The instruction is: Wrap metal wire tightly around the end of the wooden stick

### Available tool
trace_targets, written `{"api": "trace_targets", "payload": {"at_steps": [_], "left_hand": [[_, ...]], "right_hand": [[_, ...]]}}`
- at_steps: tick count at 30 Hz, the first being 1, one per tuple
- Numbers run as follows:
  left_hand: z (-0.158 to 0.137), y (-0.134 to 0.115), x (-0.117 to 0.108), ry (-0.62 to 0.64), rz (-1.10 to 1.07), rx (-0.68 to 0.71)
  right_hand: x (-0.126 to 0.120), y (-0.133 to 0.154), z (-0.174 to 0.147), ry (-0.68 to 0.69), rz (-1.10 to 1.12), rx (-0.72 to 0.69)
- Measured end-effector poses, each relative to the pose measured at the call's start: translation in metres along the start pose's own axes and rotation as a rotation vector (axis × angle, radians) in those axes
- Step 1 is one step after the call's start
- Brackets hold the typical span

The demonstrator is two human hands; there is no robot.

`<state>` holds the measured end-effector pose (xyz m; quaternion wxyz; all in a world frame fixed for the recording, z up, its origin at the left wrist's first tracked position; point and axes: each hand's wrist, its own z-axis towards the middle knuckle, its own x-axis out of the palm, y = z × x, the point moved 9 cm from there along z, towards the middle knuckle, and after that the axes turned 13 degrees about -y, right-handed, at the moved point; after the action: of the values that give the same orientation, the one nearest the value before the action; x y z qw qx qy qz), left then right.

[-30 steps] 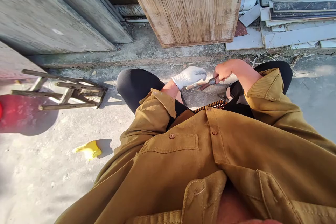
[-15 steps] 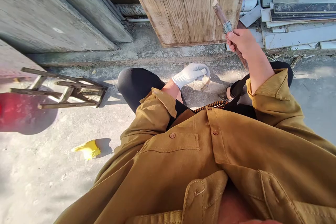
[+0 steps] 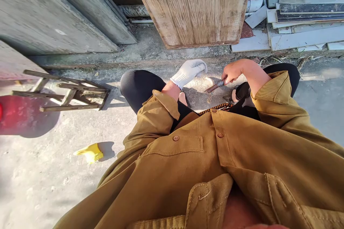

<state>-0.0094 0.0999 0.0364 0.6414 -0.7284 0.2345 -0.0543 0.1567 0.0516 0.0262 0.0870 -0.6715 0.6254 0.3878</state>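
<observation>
My left hand [image 3: 190, 71], in a white knitted glove, is low between my knees with its fingers curled. What it holds, if anything, I cannot make out. Just beyond its fingertips lies a small pale piece [image 3: 209, 81], too unclear to name. My bare right hand [image 3: 233, 71] is closed round a brown wooden stick [image 3: 213, 88] with wire wound round its middle. The stick's end points down and left, just below the pale piece. The rest of the stick is hidden by the hand.
A small wooden stool [image 3: 70, 94] lies at the left by a blurred red object [image 3: 24, 114]. Something yellow [image 3: 91, 153] is on the concrete. Ahead lean a wooden panel [image 3: 193, 10] and grey boards [image 3: 53, 18]; strips [image 3: 306, 35] are stacked at right.
My right hand has swung down and left with the stick, from raised and upright to low near my left hand. My left hand has shifted slightly left and up.
</observation>
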Motion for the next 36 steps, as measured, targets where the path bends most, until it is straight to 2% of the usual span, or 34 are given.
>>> {"api": "trace_targets", "payload": {"at_steps": [2,3,5,7,9,11,12,14,16,17,20,23,26,28,30,32,36], "left_hand": [[0.005,0.001,-0.009,-0.104,0.047,-0.022],[0.006,0.002,-0.011,-0.15,0.07,-0.041],[0.007,0.004,-0.011,-0.203,0.086,-0.077],[0.003,0.005,0.003,-0.135,0.072,-0.108],[-0.006,0.0,0.024,0.03,0.055,-0.111],[-0.016,-0.006,0.041,0.181,0.066,-0.092],[-0.02,-0.01,0.046,0.224,0.074,-0.08],[-0.025,-0.015,0.047,0.258,0.08,-0.061],[-0.024,-0.016,0.045,0.257,0.071,-0.052],[-0.023,-0.015,0.042,0.247,0.064,-0.043],[-0.014,-0.008,0.032,0.184,0.046,-0.02],[-0.003,0.005,0.018,0.075,0.052,-0.017],[0.005,0.012,0.005,-0.022,0.082,-0.001],[0.008,0.013,0.0,-0.078,0.103,0.011],[0.009,0.013,0.0,-0.1,0.089,-0.001],[0.007,0.014,0.008,-0.055,0.042,-0.035],[-0.002,0.009,0.027,0.116,-0.01,-0.066]], "right_hand": [[-0.002,0.014,-0.008,0.026,0.118,-0.151],[-0.009,0.019,-0.012,-0.003,0.198,-0.216],[-0.033,0.022,-0.02,-0.188,0.396,-0.292],[-0.062,0.013,-0.028,-0.459,0.642,-0.304],[-0.08,-0.006,-0.032,-0.701,0.887,-0.237],[-0.084,-0.027,-0.03,-0.853,1.021,-0.087],[-0.083,-0.037,-0.027,-0.904,1.013,0.009],[-0.081,-0.051,-0.021,-0.955,0.814,0.179],[-0.079,-0.053,-0.016,-0.918,0.458,0.29],[-0.076,-0.051,-0.012,-0.857,0.277,0.322],[-0.053,-0.042,-0.001,-0.539,-0.053,0.349],[-0.021,-0.024,0.004,-0.2,-0.064,0.199],[-0.006,-0.001,-0.002,-0.034,0.025,-0.038],[-0.014,0.013,-0.011,-0.061,0.099,-0.153],[-0.036,0.024,-0.022,-0.207,0.189,-0.203],[-0.058,0.032,-0.034,-0.369,0.249,-0.173],[-0.073,0.052,-0.05,-0.47,0.279,-0.145]]}}
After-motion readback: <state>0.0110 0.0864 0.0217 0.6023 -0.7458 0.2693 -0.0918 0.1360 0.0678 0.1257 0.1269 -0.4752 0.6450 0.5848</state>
